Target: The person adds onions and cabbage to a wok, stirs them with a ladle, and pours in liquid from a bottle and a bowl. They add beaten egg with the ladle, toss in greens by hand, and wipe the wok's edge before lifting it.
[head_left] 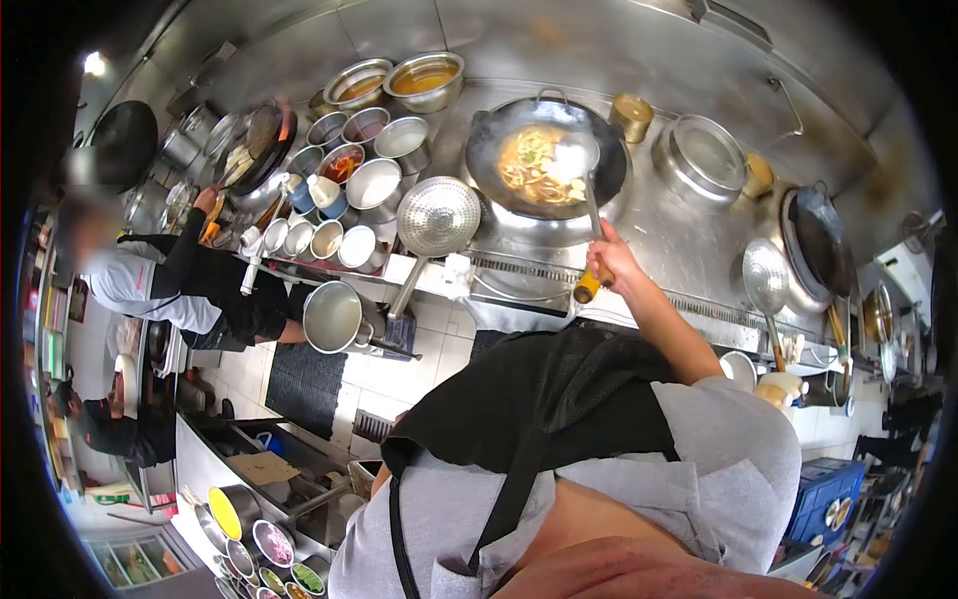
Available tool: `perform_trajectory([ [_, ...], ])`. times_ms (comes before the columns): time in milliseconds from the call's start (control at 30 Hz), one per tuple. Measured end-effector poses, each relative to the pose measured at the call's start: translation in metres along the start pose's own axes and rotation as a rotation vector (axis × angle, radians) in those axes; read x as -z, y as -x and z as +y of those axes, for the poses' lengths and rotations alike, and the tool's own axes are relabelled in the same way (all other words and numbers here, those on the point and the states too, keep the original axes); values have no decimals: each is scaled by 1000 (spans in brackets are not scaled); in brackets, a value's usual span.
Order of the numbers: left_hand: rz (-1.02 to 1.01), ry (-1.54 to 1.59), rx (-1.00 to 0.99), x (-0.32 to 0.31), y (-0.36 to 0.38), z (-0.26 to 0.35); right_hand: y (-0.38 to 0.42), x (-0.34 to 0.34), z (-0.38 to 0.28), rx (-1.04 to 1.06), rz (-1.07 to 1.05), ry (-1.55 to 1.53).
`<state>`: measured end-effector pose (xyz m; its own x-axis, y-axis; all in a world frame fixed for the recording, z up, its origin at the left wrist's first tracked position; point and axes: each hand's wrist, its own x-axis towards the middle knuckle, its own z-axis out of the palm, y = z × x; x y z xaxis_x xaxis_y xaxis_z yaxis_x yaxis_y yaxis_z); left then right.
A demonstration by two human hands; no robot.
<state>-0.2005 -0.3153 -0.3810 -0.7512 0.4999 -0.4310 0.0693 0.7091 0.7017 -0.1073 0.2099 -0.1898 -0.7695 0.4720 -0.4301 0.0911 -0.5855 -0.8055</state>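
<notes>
My right hand (pixel 616 258) is closed around the handle of a metal ladle (pixel 592 205), whose yellowish end sticks out below my fingers. The ladle's bowl rests in or just over a dark wok (pixel 612 165) on the range; glare keeps me from telling which. Inside the wok lies steaming food (pixel 531 160), with pale green pieces and brown strips in an orange-brown sauce. Left of the wok, a large perforated skimmer (pixel 439 217) lies with its handle toward me. My left hand does not show; my apron and torso fill that side.
Sauce pots and cups (pixel 374 184) crowd the counter left of the skimmer. A deep metal pot (pixel 332 316) juts out below them. Another skimmer (pixel 765 275) and wok (pixel 823 240) stand at right. A co-worker (pixel 160 285) reaches toward a pan at far left.
</notes>
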Motion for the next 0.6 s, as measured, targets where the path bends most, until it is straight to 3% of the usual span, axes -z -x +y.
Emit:
perform_trajectory([
  [100, 22, 79, 147, 1, 11, -19, -1, 27, 7, 104, 24, 520],
  [133, 27, 104, 199, 1, 21, -25, 26, 8, 3, 61, 157, 731],
  [233, 51, 179, 341, 6, 33, -40, 53, -8, -2, 14, 57, 737],
  [333, -8, 240, 393, -8, 19, -137, 2, 18, -3, -110, -142, 367],
  [400, -66, 293, 402, -22, 28, -151, -28, 26, 0, -137, -162, 255],
  [500, 52, 443, 451, -21, 44, -132, -46, 12, 19, -26, -79, 523],
  [600, 187, 580, 483, -5, 50, -118, -37, -3, 51, 180, 225, 1018],
])
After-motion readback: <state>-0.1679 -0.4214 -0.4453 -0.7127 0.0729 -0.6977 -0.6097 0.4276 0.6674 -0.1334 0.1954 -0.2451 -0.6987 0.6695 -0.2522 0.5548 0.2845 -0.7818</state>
